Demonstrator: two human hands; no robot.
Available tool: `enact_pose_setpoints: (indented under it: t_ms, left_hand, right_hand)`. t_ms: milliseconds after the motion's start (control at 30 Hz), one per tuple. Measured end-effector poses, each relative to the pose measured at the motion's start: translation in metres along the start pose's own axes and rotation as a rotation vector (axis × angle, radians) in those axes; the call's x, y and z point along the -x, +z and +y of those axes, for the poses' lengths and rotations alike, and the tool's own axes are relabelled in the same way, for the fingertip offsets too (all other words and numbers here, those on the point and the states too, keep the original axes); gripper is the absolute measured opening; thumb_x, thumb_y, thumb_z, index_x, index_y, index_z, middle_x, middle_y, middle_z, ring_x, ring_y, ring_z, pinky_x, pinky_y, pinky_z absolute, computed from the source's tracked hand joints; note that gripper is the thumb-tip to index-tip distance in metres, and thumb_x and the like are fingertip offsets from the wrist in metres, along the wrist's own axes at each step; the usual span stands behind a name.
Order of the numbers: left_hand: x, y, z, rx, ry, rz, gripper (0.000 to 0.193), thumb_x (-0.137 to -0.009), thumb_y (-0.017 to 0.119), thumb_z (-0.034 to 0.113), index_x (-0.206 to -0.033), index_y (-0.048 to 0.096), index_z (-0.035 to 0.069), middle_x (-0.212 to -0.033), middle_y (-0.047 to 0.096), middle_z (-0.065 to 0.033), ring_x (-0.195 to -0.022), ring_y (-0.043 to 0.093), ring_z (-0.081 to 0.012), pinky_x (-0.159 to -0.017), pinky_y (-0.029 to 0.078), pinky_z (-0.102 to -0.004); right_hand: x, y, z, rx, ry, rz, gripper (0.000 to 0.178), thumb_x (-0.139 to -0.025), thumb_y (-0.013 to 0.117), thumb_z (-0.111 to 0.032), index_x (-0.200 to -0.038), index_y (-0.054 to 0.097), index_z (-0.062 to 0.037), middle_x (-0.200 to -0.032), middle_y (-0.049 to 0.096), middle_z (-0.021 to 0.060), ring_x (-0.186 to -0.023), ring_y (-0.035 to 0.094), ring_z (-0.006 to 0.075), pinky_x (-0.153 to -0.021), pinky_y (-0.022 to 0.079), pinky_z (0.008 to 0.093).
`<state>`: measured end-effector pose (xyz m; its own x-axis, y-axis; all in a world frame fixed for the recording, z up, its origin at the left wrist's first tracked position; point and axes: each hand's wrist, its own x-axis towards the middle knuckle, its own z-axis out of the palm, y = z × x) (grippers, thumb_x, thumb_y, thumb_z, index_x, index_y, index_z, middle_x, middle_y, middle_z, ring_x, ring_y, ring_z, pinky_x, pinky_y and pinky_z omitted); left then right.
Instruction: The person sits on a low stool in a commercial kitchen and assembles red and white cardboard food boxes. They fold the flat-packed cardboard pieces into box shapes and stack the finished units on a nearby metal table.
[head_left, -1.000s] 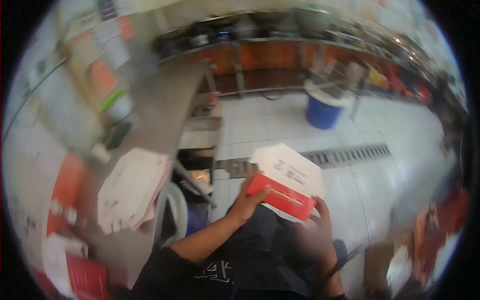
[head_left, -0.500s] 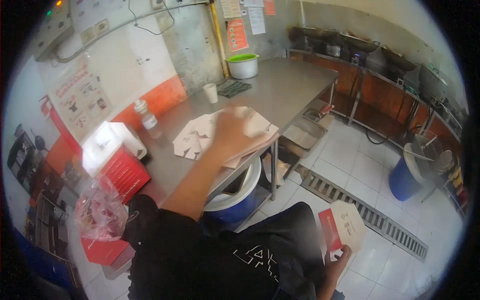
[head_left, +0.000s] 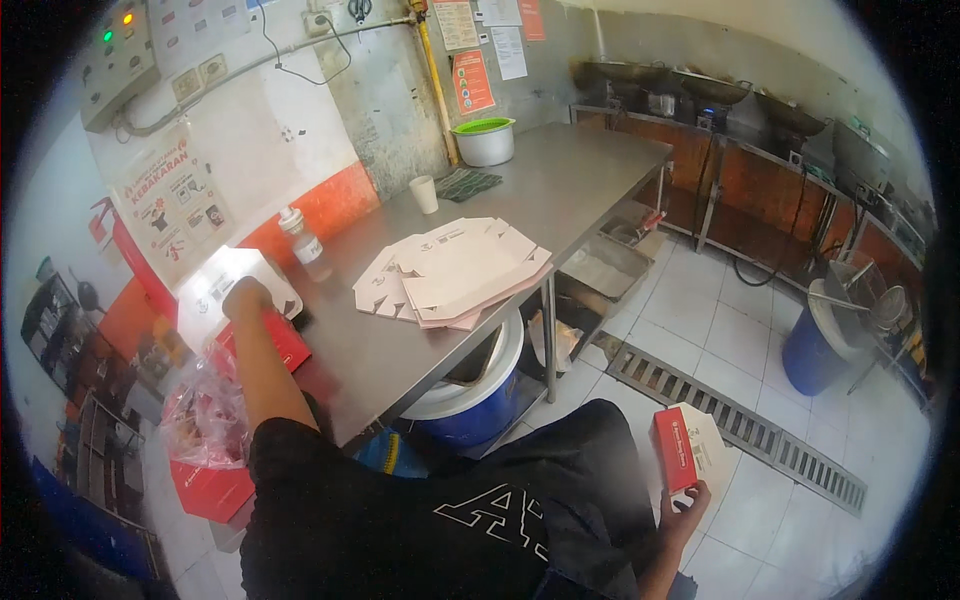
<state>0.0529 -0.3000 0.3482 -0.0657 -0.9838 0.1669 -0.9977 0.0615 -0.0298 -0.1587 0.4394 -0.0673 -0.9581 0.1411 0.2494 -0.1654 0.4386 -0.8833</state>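
At the left end of the table, my left hand (head_left: pixel 248 297) is over a red and white cardboard box (head_left: pixel 222 290), against its pale upper flap; its fingers are hidden from view. Low on the right, my right hand (head_left: pixel 684 508) grips the lower edge of a folded carton (head_left: pixel 680 452) with a red side and a pale panel. Between the hands, a pile of flat pale carton blanks (head_left: pixel 470 265) lies on the steel table.
On the steel table (head_left: pixel 590 160) stand a clear bottle (head_left: pixel 305 245), a paper cup (head_left: pixel 424 195) and a pot with a green rim (head_left: pixel 485 142). Plastic-wrapped red cartons (head_left: pixel 205 430) are at my left. A blue bin (head_left: pixel 470 415) sits under the table; a floor drain (head_left: pixel 740 425) runs at right.
My left hand has moved left from the pile of flat blanks to the red and white box. My right hand still holds its carton, whose red side now shows more fully.
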Motion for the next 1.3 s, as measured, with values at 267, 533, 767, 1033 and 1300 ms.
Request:
enact_pose_setpoints:
  t_ms: [267,533,767,1033,1300]
  left_hand:
    - [0.033,-0.058,0.031,-0.037,0.340,0.053,0.046,-0.070,0.084,0.020,-0.112,0.075,0.005,-0.124,0.072,-0.0190,-0.114,0.071,-0.0324,-0.090,0.057,-0.0459]
    - [0.215,-0.111,0.175,0.584,1.407,0.170,0.039,-0.075,0.082,0.025,-0.102,0.071,-0.002,-0.099,0.072,-0.0241,-0.096,0.068,-0.0424,-0.087,0.053,-0.0458]
    - [0.418,-0.035,0.320,0.644,2.184,-0.664,0.037,-0.082,0.080,0.025,-0.106,0.069,-0.001,-0.097,0.071,-0.0208,-0.088,0.070,-0.0342,-0.082,0.054,-0.0415]
    - [0.668,0.073,0.229,0.436,2.985,-0.932,0.027,-0.087,0.073,0.019,-0.107,0.066,0.003,-0.096,0.069,-0.0219,-0.093,0.069,-0.0397,-0.084,0.054,-0.0494]
    - [0.700,0.104,0.148,0.781,3.031,-1.312,0.041,-0.085,0.072,0.017,-0.121,0.061,0.001,-0.111,0.066,-0.0209,-0.108,0.065,-0.0380,-0.090,0.054,-0.0507]
  right_hand:
    - [0.008,-0.003,-0.001,-0.102,0.068,0.043,0.072,-0.075,0.086,-0.004,-0.137,0.050,-0.0086,-0.127,0.052,0.0092,-0.110,0.057,0.0241,-0.079,0.057,0.0380]
    - [0.007,-0.038,-0.040,0.112,0.018,0.298,0.071,-0.082,0.084,-0.009,-0.142,0.047,-0.0062,-0.140,0.050,0.0097,-0.118,0.057,0.0238,-0.083,0.056,0.0370]
    - [0.062,-0.153,-0.076,0.143,-0.096,0.786,0.075,-0.082,0.082,-0.002,-0.146,0.043,-0.0084,-0.153,0.045,0.0133,-0.137,0.051,0.0292,-0.101,0.054,0.0436]
    - [0.186,-0.237,-0.208,0.537,-0.361,0.832,0.078,-0.082,0.086,-0.006,-0.139,0.033,-0.0121,-0.140,0.051,0.0253,-0.126,0.058,0.0343,-0.103,0.051,0.0464]
    - [0.197,-0.184,-0.222,0.295,-0.175,0.561,0.077,-0.074,0.090,-0.003,-0.128,0.036,-0.0127,-0.136,0.054,0.0230,-0.123,0.059,0.0322,-0.100,0.052,0.0441]
